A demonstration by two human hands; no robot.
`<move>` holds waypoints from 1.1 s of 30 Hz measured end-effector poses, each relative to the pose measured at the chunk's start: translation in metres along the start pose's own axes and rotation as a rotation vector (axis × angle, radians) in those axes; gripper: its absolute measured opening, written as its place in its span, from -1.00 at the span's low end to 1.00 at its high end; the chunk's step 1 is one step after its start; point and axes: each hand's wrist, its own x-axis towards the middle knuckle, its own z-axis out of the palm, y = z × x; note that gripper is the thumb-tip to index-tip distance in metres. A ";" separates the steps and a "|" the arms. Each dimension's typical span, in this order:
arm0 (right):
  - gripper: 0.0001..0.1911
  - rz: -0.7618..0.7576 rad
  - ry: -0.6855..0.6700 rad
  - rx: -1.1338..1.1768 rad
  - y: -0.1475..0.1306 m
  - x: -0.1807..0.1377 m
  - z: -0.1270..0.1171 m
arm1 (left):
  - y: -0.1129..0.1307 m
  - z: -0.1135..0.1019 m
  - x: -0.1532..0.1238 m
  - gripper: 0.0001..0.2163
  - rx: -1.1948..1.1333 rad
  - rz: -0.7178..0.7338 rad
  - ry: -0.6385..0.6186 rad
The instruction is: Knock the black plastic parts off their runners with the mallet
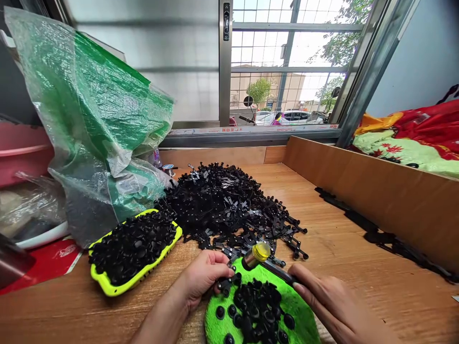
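My left hand (pixel 202 277) pinches a small black plastic part (pixel 225 285) at the left edge of a bright green fuzzy pad (pixel 301 315). Several black round caps (pixel 258 310) lie heaped on that pad. My right hand (pixel 330 301) grips the dark handle of a small mallet with a yellow head (pixel 258 253). The mallet head hovers just above the pad's far edge, close to the pinched part. Behind both hands sprawls a big pile of black plastic frame pieces (pixel 225 200) on the wooden table.
A yellow-green tray (pixel 107 284) filled with black caps sits at the left. A large green and clear plastic bag (pixel 93 119) stands behind it. A wooden board wall (pixel 387 191) edges the table on the right. A window (pixel 287 62) is straight ahead.
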 end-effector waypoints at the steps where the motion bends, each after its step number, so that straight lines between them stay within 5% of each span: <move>1: -0.58 0.005 -0.031 0.005 0.000 0.001 0.003 | 0.000 0.000 0.000 -0.85 0.000 -0.005 0.004; 23: -0.68 0.191 -0.281 0.045 -0.013 0.012 0.010 | -0.004 -0.001 0.001 -0.83 -0.011 -0.031 0.036; 33: -0.54 0.229 -0.175 0.217 -0.008 -0.001 0.003 | -0.003 0.000 -0.003 -0.80 -0.176 -0.038 0.049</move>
